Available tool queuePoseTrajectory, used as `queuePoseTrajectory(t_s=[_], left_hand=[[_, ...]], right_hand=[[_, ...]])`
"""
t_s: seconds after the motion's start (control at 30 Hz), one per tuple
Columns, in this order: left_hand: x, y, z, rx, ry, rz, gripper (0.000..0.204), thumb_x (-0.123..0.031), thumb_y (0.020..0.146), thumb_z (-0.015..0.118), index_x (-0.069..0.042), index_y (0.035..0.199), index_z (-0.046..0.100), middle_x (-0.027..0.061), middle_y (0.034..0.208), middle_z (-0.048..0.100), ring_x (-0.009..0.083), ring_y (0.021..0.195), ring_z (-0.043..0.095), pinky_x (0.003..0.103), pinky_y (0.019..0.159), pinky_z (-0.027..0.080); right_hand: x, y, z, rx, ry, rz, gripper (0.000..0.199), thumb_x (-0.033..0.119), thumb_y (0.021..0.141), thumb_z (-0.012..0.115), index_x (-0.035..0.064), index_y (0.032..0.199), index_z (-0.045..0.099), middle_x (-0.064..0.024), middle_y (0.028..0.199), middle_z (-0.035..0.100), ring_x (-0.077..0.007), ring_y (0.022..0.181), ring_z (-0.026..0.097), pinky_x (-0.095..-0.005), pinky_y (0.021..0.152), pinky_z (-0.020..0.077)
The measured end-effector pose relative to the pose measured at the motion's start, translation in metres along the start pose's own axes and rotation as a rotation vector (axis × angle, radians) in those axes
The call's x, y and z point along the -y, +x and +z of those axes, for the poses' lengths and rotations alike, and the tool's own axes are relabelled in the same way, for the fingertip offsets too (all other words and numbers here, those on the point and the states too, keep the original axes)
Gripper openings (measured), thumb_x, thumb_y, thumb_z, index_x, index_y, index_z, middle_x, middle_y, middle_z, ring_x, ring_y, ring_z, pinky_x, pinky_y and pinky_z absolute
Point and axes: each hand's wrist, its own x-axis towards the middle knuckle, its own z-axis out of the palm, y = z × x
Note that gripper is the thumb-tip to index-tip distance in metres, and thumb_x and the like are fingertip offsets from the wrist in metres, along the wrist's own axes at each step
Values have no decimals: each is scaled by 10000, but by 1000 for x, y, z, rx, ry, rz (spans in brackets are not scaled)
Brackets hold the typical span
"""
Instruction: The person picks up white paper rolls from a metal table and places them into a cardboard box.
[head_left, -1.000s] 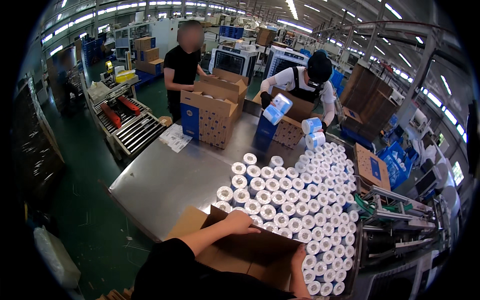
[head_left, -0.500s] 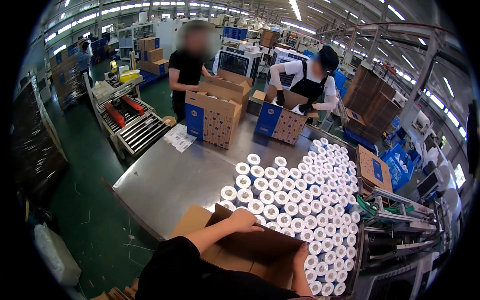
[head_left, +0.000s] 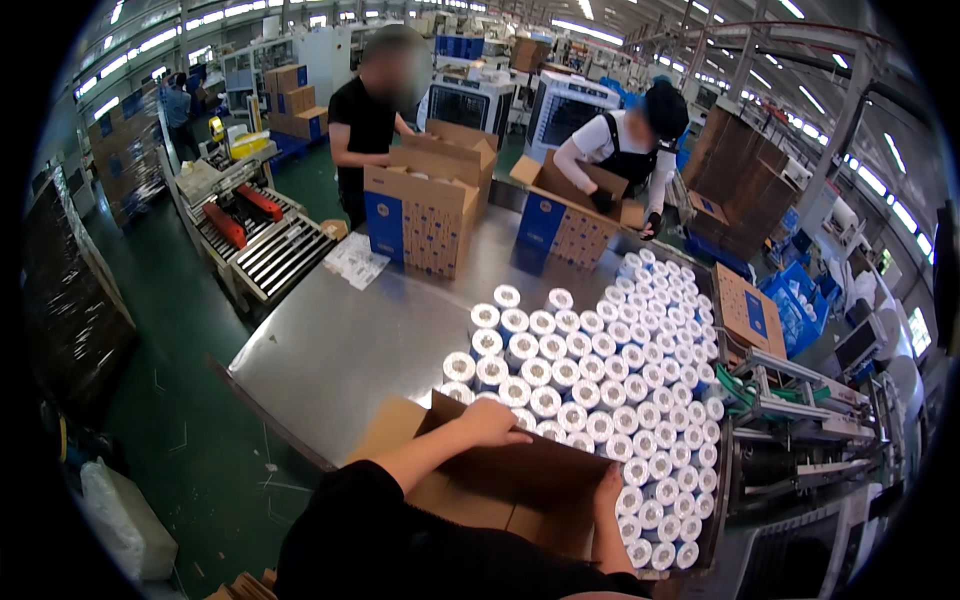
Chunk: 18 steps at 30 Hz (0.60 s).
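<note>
Open carton is at the near edge of the metal table, right up against the wearer's body, brown inside, bottom visible, nothing in it that I can see. Left hand is on top of the far wall, fingers bent over the rim, gripping cardboard only. Right hand is up against the right end near the far corner, fingers close together, touching the carton (can't tell how tightly they close, thumb side is hidden). White-and-blue rolls stand on end in a dense pack just beyond and to the right of the carton, nearest ones right by the right hand.

Across the table: co-worker in black behind a tall printed carton, flaps up. To the right of that, co-worker in dark overalls leans over a second printed carton, one gloved hand inside, the other just outside it. Paper sheet lies flat on the table. Roller conveyor sits off to the left.
</note>
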Motion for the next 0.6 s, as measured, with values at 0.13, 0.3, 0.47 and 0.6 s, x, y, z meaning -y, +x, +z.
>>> queuePoseTrajectory(t_s=[0.13, 0.3, 0.47, 0.6], left_hand=[[-1, 1, 2, -26, 17, 5, 640, -643, 791, 455, -46, 660, 646, 151, 645, 611, 327, 639, 610, 421, 575, 478], [-2, -1, 1, -47, 23, 10, 630, -636, 790, 464, -46, 672, 652, 143, 645, 617, 319, 633, 613, 417, 585, 481], [-1, -3, 3, -58, 17, 10, 622, -631, 793, 467, -48, 676, 647, 150, 657, 613, 324, 651, 610, 422, 593, 478], [-1, -1, 3, -39, 8, 8, 604, -630, 793, 470, -65, 679, 648, 142, 666, 613, 318, 656, 607, 420, 583, 471]], right_hand=[[12, -1, 3, -53, 52, 23, 518, 400, 960, 328, -67, 898, 544, -150, 818, 583, -200, 772, 493, -331, 717, 405], [8, -2, 1, -56, 48, -15, 524, 418, 960, 320, -49, 827, 517, -107, 755, 542, -173, 730, 456, -321, 671, 384], [20, -4, 3, -48, 76, -47, 520, 434, 956, 319, -25, 765, 471, -69, 680, 462, -150, 679, 400, -318, 615, 348], [10, -3, 1, -33, 84, -22, 521, 438, 954, 322, -24, 768, 474, -69, 673, 461, -150, 677, 400, -318, 612, 346]])
